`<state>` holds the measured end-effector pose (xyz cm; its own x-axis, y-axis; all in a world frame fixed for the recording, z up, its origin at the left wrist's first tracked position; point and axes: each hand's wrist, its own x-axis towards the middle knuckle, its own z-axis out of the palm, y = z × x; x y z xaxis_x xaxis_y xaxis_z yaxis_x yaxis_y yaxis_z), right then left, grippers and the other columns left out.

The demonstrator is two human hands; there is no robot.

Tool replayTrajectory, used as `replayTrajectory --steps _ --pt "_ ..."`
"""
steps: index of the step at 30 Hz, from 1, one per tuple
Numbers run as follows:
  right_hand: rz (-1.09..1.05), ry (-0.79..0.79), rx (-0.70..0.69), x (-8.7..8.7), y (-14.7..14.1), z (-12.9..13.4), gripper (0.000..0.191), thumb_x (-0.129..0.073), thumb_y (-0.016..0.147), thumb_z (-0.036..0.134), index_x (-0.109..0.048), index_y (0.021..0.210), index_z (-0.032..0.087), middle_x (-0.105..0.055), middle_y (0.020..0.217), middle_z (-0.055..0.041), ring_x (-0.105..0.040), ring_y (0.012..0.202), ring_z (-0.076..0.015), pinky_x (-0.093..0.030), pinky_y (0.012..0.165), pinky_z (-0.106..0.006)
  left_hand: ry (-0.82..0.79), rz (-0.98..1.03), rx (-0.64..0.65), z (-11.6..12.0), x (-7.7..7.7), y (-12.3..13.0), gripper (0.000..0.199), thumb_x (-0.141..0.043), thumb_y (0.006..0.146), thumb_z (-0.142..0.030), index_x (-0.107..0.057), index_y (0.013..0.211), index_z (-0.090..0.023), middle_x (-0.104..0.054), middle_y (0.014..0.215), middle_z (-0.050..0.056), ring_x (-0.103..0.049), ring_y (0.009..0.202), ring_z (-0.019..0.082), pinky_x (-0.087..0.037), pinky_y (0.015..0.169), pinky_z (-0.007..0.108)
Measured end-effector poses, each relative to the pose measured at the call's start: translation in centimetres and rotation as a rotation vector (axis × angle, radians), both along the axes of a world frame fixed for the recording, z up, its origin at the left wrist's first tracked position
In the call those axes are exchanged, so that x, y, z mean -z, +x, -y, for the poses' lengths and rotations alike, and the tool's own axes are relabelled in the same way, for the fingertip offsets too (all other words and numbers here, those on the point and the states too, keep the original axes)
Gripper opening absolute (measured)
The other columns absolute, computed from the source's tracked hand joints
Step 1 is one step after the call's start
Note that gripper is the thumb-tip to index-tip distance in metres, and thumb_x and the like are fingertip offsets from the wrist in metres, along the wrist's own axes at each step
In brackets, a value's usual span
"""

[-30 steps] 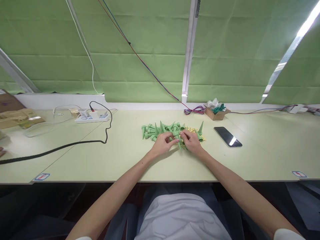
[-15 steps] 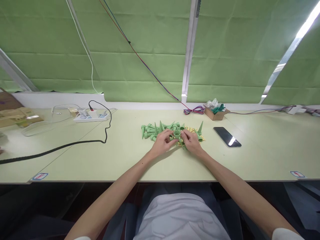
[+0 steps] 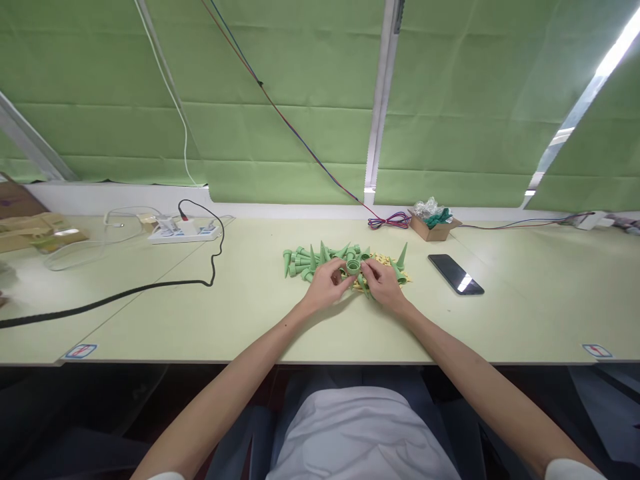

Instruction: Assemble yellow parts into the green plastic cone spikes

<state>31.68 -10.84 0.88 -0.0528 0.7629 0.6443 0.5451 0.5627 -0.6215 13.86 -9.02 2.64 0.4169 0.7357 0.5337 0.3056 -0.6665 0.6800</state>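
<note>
My left hand (image 3: 326,285) is closed on a green plastic plant-watering spike (image 3: 353,267), its round threaded mouth turned up toward me. On the other side of that mouth, my right hand (image 3: 382,280) has thumb and forefinger pinched together at the rim; whatever lies between them is too small to make out. Behind and left of the hands lies a pile of green spikes (image 3: 303,259), several pointing up. Small yellow pieces (image 3: 383,260) are scattered beyond my right hand, with another upright green spike (image 3: 402,256) beside them.
A black phone (image 3: 455,274) lies to the right. Behind it stands a small cardboard box (image 3: 433,231) with clear plastic and green material inside. Coiled red and blue wire (image 3: 389,221) rests at the back. Leftward are a power strip (image 3: 184,233) and a black cable (image 3: 145,288).
Both hands stay almost in place around the green spike, whose mouth sits very slightly higher between them. The whole view has shifted a little.
</note>
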Motion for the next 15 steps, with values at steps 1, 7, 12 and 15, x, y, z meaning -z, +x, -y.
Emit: replayTrajectory --steps 1,7,12,15 --pt "-0.002 -0.005 -0.001 0.01 0.01 -0.01 0.035 -0.041 0.099 0.042 -0.046 0.071 0.021 -0.037 0.055 0.0041 -0.036 0.051 -0.0128 -0.029 0.054 -0.027 -0.010 0.007 -0.001 0.03 -0.05 0.01 0.024 -0.063 0.085 -0.039 -0.060 0.084 -0.015 -0.056 0.081 0.002 -0.049 0.055 0.008 -0.039 0.052 0.023" --pt "-0.006 -0.041 -0.021 -0.15 0.03 0.11 0.034 -0.038 0.100 0.044 -0.049 0.076 0.022 -0.042 0.059 0.0034 -0.039 0.054 -0.0134 -0.032 0.056 -0.027 -0.073 0.056 -0.027 0.25 -0.29 0.02 0.027 -0.066 0.082 -0.042 -0.062 0.087 -0.015 -0.057 0.071 0.000 -0.046 0.053 0.009 -0.038 0.052 0.024" --pt "0.005 -0.037 -0.016 -0.15 0.03 0.14 0.039 -0.037 0.101 0.044 -0.043 0.070 0.022 -0.038 0.058 0.0035 -0.038 0.054 -0.0136 -0.031 0.056 -0.027 -0.073 0.044 -0.026 0.18 -0.31 0.03 0.029 -0.065 0.083 -0.043 -0.061 0.092 -0.015 -0.058 0.074 0.000 -0.046 0.053 0.009 -0.037 0.051 0.024" --pt "0.001 -0.029 -0.012 -0.13 0.06 0.15 0.038 -0.037 0.101 0.043 -0.044 0.071 0.022 -0.039 0.057 0.0039 -0.038 0.053 -0.0133 -0.030 0.056 -0.027 -0.075 0.025 -0.021 0.04 -0.24 0.02 0.027 -0.063 0.085 -0.041 -0.059 0.093 -0.016 -0.060 0.079 0.001 -0.045 0.052 0.009 -0.038 0.052 0.025"
